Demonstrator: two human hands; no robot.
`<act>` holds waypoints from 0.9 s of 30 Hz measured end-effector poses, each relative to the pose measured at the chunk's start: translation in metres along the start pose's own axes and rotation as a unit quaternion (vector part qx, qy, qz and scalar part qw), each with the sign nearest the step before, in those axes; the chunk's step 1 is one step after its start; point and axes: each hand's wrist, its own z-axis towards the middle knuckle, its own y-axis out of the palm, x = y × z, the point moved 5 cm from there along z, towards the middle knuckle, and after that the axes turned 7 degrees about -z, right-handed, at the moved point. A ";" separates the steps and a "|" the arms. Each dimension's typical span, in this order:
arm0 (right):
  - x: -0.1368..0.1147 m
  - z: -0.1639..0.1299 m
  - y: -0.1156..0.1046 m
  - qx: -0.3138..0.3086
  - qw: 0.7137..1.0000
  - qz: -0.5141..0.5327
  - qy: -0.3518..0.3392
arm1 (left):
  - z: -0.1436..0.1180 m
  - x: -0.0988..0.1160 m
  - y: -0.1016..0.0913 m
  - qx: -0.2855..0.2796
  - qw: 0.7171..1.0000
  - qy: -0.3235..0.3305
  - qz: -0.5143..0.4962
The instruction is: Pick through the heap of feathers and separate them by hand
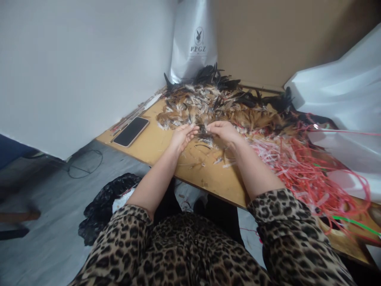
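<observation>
Both hands are over the wooden table point(217, 178), at the near edge of a big heap of brown, white and black feathers point(202, 99). My left hand point(183, 138) is closed, thumb against fingertips; anything between them is too small to make out. A short way to the right, my right hand point(224, 132) pinches with thumb and forefinger, and what it holds is also unclear. Dark feather tufts show between the two hands. Loose feather bits point(203, 163) lie on the tabletop just below them.
A tangle of red and pink plastic strings point(297, 171) spreads along the table's right side. On the left lies a phone point(131, 132). A white printed bag point(195, 43) stands behind the feathers, and white sheeting point(342, 87) rises at right. A black plastic bag point(102, 210) is on the floor.
</observation>
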 end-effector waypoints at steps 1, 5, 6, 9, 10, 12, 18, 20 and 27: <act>0.001 0.001 0.002 0.009 0.999 0.048 0.004 | -0.001 -0.002 0.002 -0.014 1.000 -0.013 0.008; 0.000 -0.001 0.015 0.028 0.989 0.143 -0.007 | -0.006 -0.007 0.011 -0.061 0.997 -0.043 0.035; -0.001 -0.002 0.018 0.034 0.989 0.145 -0.012 | -0.007 -0.008 0.012 -0.067 0.996 -0.047 0.037; -0.003 -0.005 0.025 0.059 0.988 0.138 -0.025 | -0.007 -0.009 0.012 -0.071 0.996 -0.052 0.028; -0.002 -0.006 0.026 0.068 0.988 0.135 -0.031 | -0.006 -0.010 0.012 -0.070 0.996 -0.052 0.024; -0.002 -0.006 0.027 0.080 0.987 0.127 -0.048 | -0.006 -0.010 0.012 -0.067 0.996 -0.053 0.020; -0.005 -0.007 0.022 0.094 0.991 0.062 -0.070 | -0.004 -0.011 0.012 -0.060 0.996 -0.026 0.056; -0.008 -0.008 0.019 0.091 0.993 0.046 -0.063 | -0.004 -0.010 0.011 -0.055 0.994 -0.003 0.094; -0.005 -0.007 0.019 0.092 0.990 0.098 -0.046 | -0.003 -0.011 0.012 -0.069 0.986 0.014 0.150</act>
